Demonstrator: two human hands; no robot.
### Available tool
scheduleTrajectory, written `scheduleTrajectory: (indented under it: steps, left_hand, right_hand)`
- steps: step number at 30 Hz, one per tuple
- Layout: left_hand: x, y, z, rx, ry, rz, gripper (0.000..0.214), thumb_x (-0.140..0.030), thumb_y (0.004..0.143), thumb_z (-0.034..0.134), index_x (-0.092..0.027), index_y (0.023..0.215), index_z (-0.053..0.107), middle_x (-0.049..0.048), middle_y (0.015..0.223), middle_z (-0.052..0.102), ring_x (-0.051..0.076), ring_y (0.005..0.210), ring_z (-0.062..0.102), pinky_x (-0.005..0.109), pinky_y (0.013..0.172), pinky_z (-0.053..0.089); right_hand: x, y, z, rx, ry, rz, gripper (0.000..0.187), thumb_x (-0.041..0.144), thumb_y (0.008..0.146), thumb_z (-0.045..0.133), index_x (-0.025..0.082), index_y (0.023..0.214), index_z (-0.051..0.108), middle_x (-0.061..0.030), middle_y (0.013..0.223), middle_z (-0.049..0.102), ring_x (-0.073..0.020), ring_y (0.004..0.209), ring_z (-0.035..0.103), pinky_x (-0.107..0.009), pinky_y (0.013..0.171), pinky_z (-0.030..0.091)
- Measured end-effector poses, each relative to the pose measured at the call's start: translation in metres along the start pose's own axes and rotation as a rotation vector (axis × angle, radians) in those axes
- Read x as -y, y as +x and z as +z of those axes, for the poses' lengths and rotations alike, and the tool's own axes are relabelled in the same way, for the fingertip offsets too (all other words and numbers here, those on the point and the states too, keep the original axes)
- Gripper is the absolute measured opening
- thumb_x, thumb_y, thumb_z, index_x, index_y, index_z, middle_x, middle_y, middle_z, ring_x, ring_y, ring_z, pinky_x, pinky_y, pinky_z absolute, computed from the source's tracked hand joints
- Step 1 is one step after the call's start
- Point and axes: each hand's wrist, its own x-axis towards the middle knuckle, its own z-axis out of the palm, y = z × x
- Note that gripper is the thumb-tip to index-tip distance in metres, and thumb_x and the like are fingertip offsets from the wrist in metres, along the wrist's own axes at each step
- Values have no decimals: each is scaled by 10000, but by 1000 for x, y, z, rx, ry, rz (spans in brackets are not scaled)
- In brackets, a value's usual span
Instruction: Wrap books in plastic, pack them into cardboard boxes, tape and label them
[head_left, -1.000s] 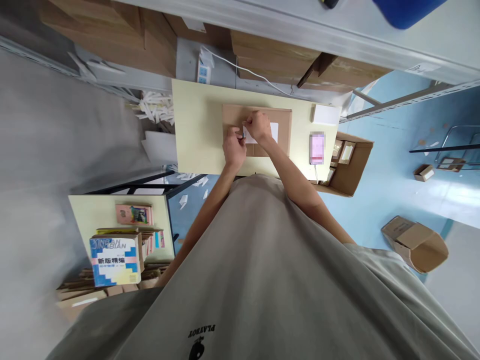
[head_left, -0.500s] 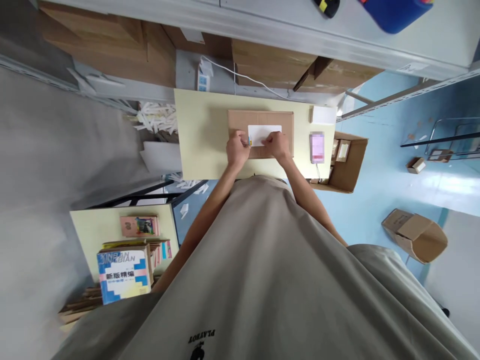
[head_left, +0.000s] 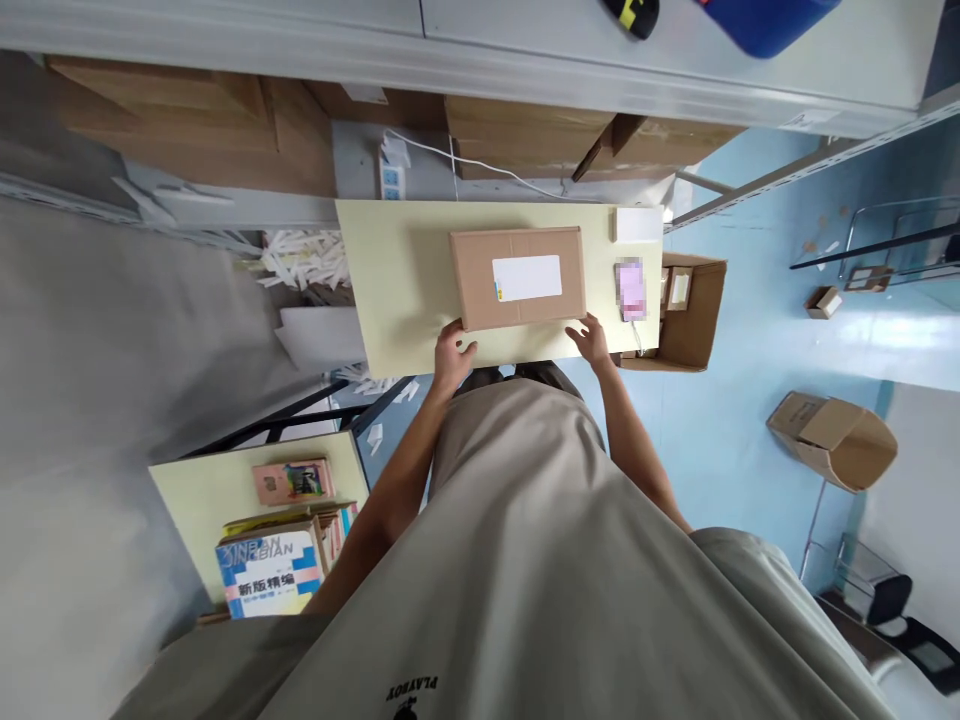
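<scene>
Off the label (head_left: 526,277), left hand (head_left: 452,352) and right hand (head_left: 592,341) now flank the box (head_left: 517,300); grip unclear, fingertips hidden.

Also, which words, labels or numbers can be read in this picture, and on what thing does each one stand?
"PLAYBOY": on the shirt, seen upside down.
"INBIAN" and "新版精编": on the cover of the blue and white book; its smaller lines are too small to read.
The white label on the cardboard box: no text can be read.
The phone: the screen is blurred.
</scene>
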Motion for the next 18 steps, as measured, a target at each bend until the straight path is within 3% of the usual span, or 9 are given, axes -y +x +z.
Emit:
scheduleTrajectory:
  steps: [4,7,10,14,18]
  left_hand:
    - [-29,-17,-4,-48,45,136,206,-248,981,782,-271,1164,872,110,1530,816,328,1489,734,506,1278,620]
    - [-49,-28,-6,-98,-15,146,206,-368,1050,785,-254,1188,887,88,1364,883,289,1301,827,435,1192,666]
    - [-59,-34,6,-147,-59,122,222,-408,1045,824,-217,1118,910,81,1159,918,262,1078,866,362,1039,687]
    - [-59,-35,31,-143,-42,72,209,-386,1029,852,-194,977,915,75,966,911,247,922,856,302,876,644]
    - [-56,-31,46,-217,-33,92,239,-401,1055,802,-192,1020,910,82,1048,923,247,986,860,292,901,640]
  right_hand:
    - [2,-23,-8,-110,312,-43,339,276,1042,752,227,1341,903,-195,1643,746,-273,1481,752,-371,1143,639]
    - [-8,-44,-31,-256,474,-64,306,466,1043,768,235,1149,939,-154,1358,869,-315,1303,812,-430,1104,655]
    - [-25,-59,-43,-362,580,-35,484,678,939,846,202,971,926,-153,1113,887,-346,1144,835,-477,1045,661]
    - [-49,-57,-41,-313,647,130,671,825,758,937,173,915,915,-147,1022,901,-345,1048,837,-467,959,661]
    - [-64,-37,-43,-176,679,77,656,816,747,970,178,890,915,-124,967,908,-312,992,835,-417,901,661]
